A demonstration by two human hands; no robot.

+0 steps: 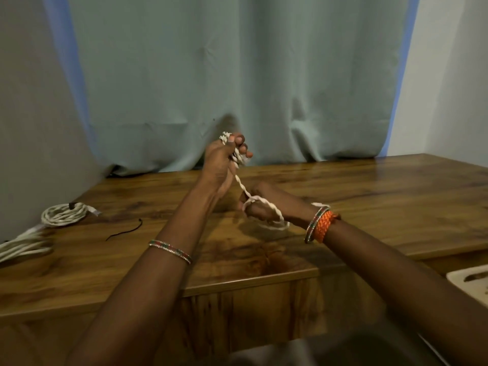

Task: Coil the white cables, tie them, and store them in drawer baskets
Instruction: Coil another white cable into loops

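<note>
Both forearms reached out over the wooden bench [369, 196]. Raised, the left hand [224, 159] pinched one end of a twisted white cable [241, 184], fingers curled round it. Lower, the right hand [260, 206] gripped the same cable, loops wound about its fingers and trailing onto the bench. It looked light, soft and limp; holding the gathered loops together should keep them from springing apart. Tied coils [62, 216] lay at far left.
</note>
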